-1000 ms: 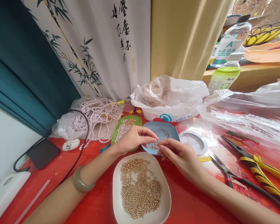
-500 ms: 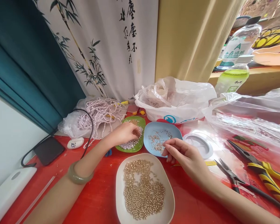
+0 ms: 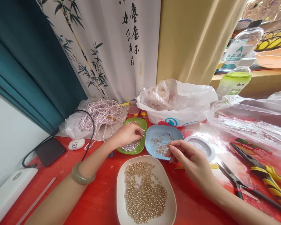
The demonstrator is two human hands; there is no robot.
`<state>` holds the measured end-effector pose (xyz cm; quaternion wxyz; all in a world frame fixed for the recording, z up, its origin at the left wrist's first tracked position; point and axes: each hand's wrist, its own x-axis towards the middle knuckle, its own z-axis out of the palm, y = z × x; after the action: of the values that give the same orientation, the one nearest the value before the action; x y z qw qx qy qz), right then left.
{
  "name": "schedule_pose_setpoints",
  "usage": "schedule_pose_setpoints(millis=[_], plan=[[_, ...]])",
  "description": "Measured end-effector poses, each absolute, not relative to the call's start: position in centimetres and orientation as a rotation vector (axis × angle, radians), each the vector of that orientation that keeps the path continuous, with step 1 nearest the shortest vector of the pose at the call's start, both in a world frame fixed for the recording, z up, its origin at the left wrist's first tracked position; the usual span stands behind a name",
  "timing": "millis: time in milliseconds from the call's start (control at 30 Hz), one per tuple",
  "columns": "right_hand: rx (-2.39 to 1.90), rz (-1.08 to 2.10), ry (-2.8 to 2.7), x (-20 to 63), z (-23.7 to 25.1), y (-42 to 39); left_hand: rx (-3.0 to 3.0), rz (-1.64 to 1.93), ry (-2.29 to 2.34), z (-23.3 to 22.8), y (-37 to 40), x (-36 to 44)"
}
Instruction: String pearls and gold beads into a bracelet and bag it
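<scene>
My left hand (image 3: 128, 135) is over the green plate (image 3: 142, 145), its fingertips pinched together among pearly beads (image 3: 132, 145); whatever they hold is hidden. To the right, my right hand (image 3: 186, 153) hovers at the edge of the blue plate (image 3: 152, 132), thumb and forefinger closed on what looks like a thin metal pin (image 3: 164, 143). Loose metal pins (image 3: 160, 150) and tiny pieces lie scattered in that plate. Nearer to me stands a cream tray (image 3: 170, 203) holding many gold beads (image 3: 145, 200).
Strings of pearly beads (image 3: 103, 109) spill from a plastic bag at the back left. A white plastic bag (image 3: 184, 106) sits behind the plates. Black-handled pliers (image 3: 233, 176) and yellow-handled pliers (image 3: 259, 170) lie at the right. A phone-like black slab (image 3: 50, 151) rests at the left.
The whole view has shifted slightly. My left hand stays in the green plate and my right hand has moved a little right, its fingers still pinched.
</scene>
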<state>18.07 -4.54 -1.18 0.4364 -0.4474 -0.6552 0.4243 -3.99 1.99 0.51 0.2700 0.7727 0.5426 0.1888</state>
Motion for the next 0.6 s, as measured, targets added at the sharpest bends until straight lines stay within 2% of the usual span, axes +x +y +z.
schedule_pose_setpoints(millis=[167, 333, 600], plan=[[-1.119, 1.136, -1.637, 18.0, -1.1, -4.7, 1.870, 0.633, 1.329, 1.3, 1.3, -2.6], [-1.121, 1.208, -1.643, 17.9, -0.8, -4.9, 1.236, 0.750, 1.038, 1.1, 0.0, -0.5], [-1.145, 1.238, -1.644, 17.7, -0.1, -5.3, 1.111, 0.749, 0.994, 0.7, -0.8, 0.6]])
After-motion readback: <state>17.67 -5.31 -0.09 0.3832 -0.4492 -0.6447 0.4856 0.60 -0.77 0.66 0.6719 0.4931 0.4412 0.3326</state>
